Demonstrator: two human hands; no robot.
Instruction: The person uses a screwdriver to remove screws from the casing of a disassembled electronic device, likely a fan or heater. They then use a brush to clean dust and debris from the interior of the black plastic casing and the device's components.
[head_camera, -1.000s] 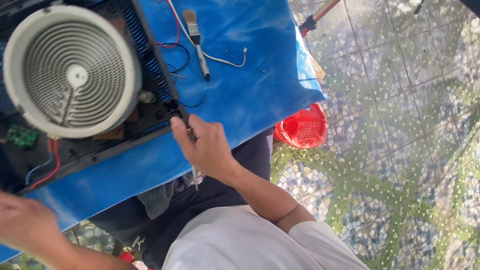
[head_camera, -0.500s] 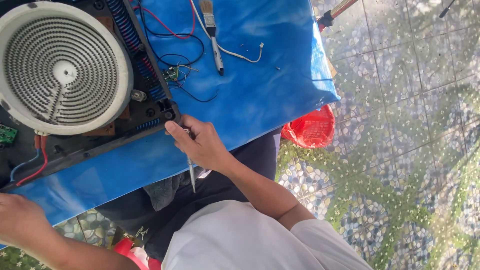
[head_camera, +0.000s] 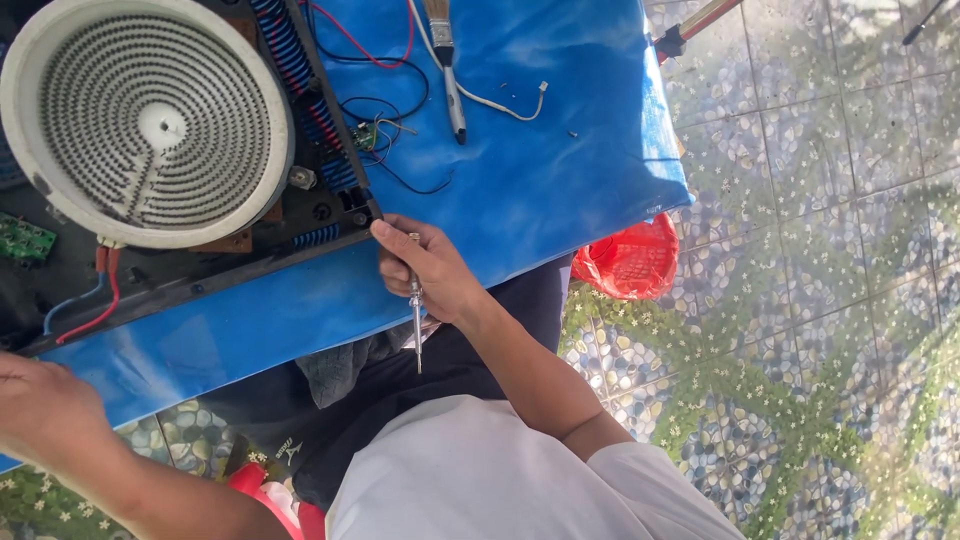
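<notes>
Well, the biggest thing here is the blue cloth (head_camera: 560, 160) that covers the table. On it lies an opened black cooker (head_camera: 200, 275) with its inside showing. A big round white heating coil (head_camera: 150, 115) sits on top of the cooker. Down on the tiled floor, just beside the table edge, is a red bag (head_camera: 630, 262).

The right hand (head_camera: 430, 270) is at the near corner of the cooker. Its fingertips touch the black frame there. The fingers are curled around a thin metal tool (head_camera: 416, 320). The long shaft of the tool points away from the cooker and back at the person's lap.

The left hand (head_camera: 40, 410) rests at the near edge of the blue cloth, well apart from the right one. Its fingers are out of sight, so I cannot tell if they are spread or closed.

A small paintbrush (head_camera: 445, 60) lies on the cloth past the cooker. Thin loose wires (head_camera: 370, 40) trail out next to it. A little green board (head_camera: 22, 240) peeks out at the far left.

It looks like the person is working on the corner of the cooker. To use the tool there, its tip would need to be turned round to face the frame.
</notes>
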